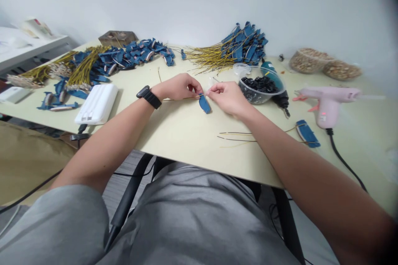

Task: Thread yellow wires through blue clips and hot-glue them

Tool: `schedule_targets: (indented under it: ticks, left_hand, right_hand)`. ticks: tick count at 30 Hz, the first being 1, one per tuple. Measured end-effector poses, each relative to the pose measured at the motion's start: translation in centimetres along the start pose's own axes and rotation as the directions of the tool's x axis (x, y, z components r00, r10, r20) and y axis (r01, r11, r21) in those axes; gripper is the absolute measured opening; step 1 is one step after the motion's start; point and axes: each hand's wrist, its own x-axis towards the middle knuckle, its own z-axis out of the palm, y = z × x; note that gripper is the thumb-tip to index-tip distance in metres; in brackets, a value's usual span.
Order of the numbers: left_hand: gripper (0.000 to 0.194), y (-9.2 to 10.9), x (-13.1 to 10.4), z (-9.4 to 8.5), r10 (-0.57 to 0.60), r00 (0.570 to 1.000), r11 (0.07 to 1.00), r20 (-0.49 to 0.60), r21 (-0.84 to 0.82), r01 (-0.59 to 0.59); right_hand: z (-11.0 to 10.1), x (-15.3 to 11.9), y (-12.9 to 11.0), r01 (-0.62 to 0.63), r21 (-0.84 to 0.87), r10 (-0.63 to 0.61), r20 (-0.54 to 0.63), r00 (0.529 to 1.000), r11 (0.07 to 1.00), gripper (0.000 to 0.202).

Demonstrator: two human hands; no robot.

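A small curved blue piece (204, 104) with thin wires hangs between my hands over the middle of the table. My left hand (182, 87), a black watch on its wrist, pinches the piece near its upper end, and a yellowish wire trails left under the palm. Close by on the other side, my right hand (228, 97) has its thumb and fingertips pressed together at the top of the piece. What sits in that pinch is too small to tell. Another wired blue piece (307, 133) lies beyond my right forearm, its wire ends reaching to the left.
Behind my right hand stand a clear tub of black parts (261, 87) and a green-black power tool (281, 101). A pink glue gun (329, 101) rests at right. Wired blue pieces (245, 43) are heaped at the back; a white power bank (97, 104) lies left.
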Motion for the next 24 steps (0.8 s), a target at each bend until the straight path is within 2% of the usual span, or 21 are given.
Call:
schedule_targets:
  ticks: [8, 12, 19, 24]
  left_hand:
    - [0.025, 0.7, -0.5, -1.3, -0.023, 1.000, 0.998, -0.018, 0.054, 0.024]
    - [0.027, 1.2, -0.7, -1.8, -0.024, 0.999, 0.997, 0.046, 0.074, 0.020]
    - [0.033, 1.4, -0.6, -1.6, -0.046, 0.993, 0.991, 0.107, 0.130, 0.032]
    - [0.034, 1.2, -0.6, -1.6, -0.069, 0.991, 0.989, 0.110, 0.140, 0.053]
  right_hand:
    - [0.0, 0.1, -0.1, -0.043, 0.096, 0.040, 0.030, 0.999, 0.994, 0.014]
    - [0.3, 0.1, -0.3, -0.061, 0.088, 0.058, 0.035, 0.998, 0.994, 0.014]
    - [0.7, 0.4, -0.2, -0.047, 0.052, 0.045, 0.043, 0.998, 0.998, 0.014]
    - [0.7, 0.3, -0.2, -0.053, 0.051, 0.050, 0.045, 0.998, 0.997, 0.012]
